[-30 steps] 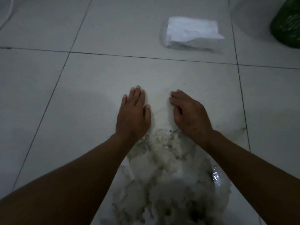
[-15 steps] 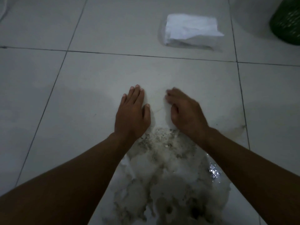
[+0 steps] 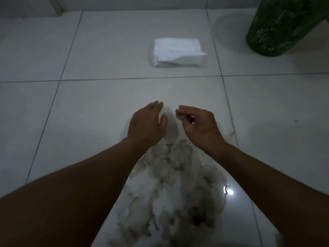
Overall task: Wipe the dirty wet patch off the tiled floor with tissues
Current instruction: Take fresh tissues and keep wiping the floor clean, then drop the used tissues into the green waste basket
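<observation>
Both hands sit side by side over the far edge of the dirty wet patch (image 3: 170, 189) on the tiled floor (image 3: 89, 113). The left hand (image 3: 146, 124) has its fingers straight and relaxed, holding nothing; the right hand (image 3: 197, 126) has its fingers curled, but whether it grips anything I cannot tell. The pack of tissues (image 3: 178, 52) lies well beyond them, near a green bin (image 3: 281, 25).

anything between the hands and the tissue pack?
Head view: only bare tile and one grout line lie between the hands and the tissue pack.
</observation>
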### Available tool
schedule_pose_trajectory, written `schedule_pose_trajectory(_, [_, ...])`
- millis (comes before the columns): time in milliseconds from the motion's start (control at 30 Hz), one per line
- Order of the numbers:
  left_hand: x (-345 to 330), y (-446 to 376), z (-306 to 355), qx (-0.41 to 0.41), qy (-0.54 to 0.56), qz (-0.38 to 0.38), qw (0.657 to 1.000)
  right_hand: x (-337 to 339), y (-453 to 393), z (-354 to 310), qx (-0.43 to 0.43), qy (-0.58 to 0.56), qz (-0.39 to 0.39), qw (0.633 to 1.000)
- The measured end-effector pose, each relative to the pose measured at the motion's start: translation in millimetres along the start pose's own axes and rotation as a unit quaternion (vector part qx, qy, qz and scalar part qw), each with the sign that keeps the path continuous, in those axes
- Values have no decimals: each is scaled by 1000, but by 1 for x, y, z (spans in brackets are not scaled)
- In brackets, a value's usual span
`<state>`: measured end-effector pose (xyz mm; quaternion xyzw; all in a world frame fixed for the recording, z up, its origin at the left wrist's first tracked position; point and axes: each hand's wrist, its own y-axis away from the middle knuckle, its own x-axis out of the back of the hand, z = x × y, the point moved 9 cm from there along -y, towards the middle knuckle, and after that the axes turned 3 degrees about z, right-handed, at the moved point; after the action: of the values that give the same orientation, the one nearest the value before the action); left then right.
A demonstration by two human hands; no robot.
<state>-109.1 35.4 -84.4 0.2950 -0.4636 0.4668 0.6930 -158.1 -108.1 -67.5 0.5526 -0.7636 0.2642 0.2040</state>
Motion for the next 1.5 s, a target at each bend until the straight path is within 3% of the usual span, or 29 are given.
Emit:
schedule_pose_trajectory(267, [45,-69,136,-95,32,52,994,145,-50,2,-57,6,134,989])
schedule_pose_trajectory(467, [82,-128,253,-174,58,102,978,261,-95,-1,-31,67,209,975])
schedule_pose_trajectory(733, [96,-210,344,-201,38,130,970,344,-170,25,-13,79,287,955])
schedule_pose_trajectory(933, [86,-270,358,-188,17,141,972,362,-226,66,11,68,303,951])
schedule_pose_trajectory(1167, [63,-309,356,-174,13,132,976,344,-268,99,71,131,247,958])
schedule_pose_trajectory(1367, [68,-315,310,-149,2,146,978,295,-272,64,195,187,262,927])
schedule_pose_trajectory(1500, [72,-304,255,-110,-25,135,984,238,-270,42,221,152,232,935])
